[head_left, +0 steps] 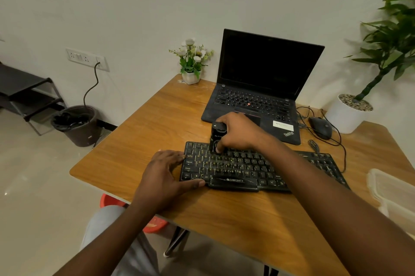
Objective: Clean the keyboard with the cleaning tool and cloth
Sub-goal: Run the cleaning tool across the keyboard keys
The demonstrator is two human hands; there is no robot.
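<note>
Two hands are working at the black keyboard (247, 168), which is lying flat mid-bench (157, 118). The right hand (240, 132) is gripping the black cleaning tool (216, 134), fingers curled round it, standing it upright on the keys near the keyboard's 10 o'clock corner. The left hand (164, 170) is resting at the 9 o'clock end, fingers nearly straight against the edge, thumb along the front rim, holding nothing. An open laptop (265, 87) is sitting at 12 o'clock, a mouse (320, 127) at 2 o'clock.
</note>
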